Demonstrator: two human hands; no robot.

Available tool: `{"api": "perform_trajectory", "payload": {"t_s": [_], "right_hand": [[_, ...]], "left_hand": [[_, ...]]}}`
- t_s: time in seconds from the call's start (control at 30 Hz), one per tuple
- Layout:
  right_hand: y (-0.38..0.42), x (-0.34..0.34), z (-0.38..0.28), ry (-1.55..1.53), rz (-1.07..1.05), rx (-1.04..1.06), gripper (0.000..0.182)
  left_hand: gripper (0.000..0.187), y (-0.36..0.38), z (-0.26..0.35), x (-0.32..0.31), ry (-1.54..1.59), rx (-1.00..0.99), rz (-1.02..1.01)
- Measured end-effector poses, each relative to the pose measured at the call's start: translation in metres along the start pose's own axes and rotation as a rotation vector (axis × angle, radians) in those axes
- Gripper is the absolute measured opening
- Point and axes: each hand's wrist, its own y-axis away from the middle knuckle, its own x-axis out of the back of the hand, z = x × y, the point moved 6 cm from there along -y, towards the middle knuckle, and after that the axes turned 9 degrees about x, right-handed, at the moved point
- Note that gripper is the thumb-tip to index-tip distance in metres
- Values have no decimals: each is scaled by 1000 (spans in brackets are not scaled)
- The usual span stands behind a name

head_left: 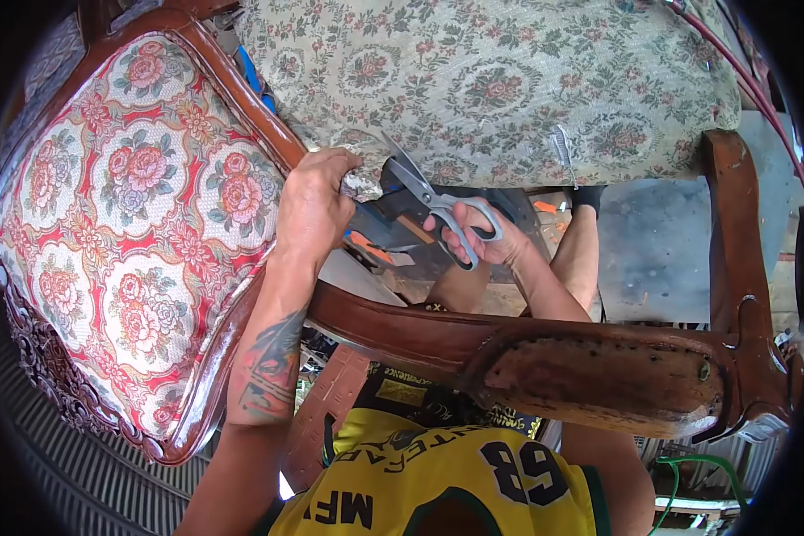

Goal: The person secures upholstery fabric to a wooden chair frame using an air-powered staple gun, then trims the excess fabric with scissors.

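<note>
My right hand (pixel 487 234) has its fingers through the grey handles of a pair of scissors (pixel 429 198). The blades stand apart and point up and left, by the front edge of the floral seat fabric (pixel 500 89). My left hand (pixel 317 195) is closed on the corner of that fabric, beside the wooden frame. A frayed, torn patch (pixel 362 181) of the fabric shows just right of my left fingers. On the left, the chair's backrest (pixel 138 179) is covered in red and white rose-patterned cloth.
A wooden armrest rail (pixel 393 326) crosses between my body and the seat, with a bare worn arm pad (pixel 607 375) at its right. A wooden post (pixel 737 232) rises at the right. A red hose (pixel 741 80) runs along the upper right, and a green cord (pixel 688 464) lies lower right.
</note>
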Motion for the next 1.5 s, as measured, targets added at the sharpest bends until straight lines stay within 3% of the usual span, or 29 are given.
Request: {"api": "perform_trajectory", "payload": {"t_s": [0.07, 0.2, 0.4, 0.6, 0.67, 0.73, 0.9, 1.2, 1.3, 1.5], "right_hand": [[-6, 3, 8, -153, -9, 4, 65], [-19, 3, 6, -177, 11, 19, 61], [-17, -2, -9, 242, 116, -12, 52], [-15, -16, -19, 157, 165, -76, 52], [-12, -33, -34, 170, 195, -110, 52], [-11, -47, -53, 364, 311, -181, 49], [-25, -47, -75, 519, 320, -165, 44], [-47, -57, -105, 673, 287, -265, 52], [-56, -73, -126, 696, 292, -315, 49], [-64, -72, -133, 801, 202, -347, 45]], "left_hand": [[43, 1, 1, -1, -6, -2, -15], [45, 3, 3, 0, -52, 2, -29], [46, 6, -1, 10, -77, 58, -4], [44, 8, -2, 8, -76, 100, -74], [43, 8, 0, 7, -149, 11, -45], [39, 10, 0, 9, -144, 22, -5], [33, 10, -6, 13, -49, 104, 58], [32, 12, -14, 18, 84, 262, 71], [32, 11, -15, 19, 140, 234, 111], [37, 2, -20, 29, 95, 373, 271]]}}
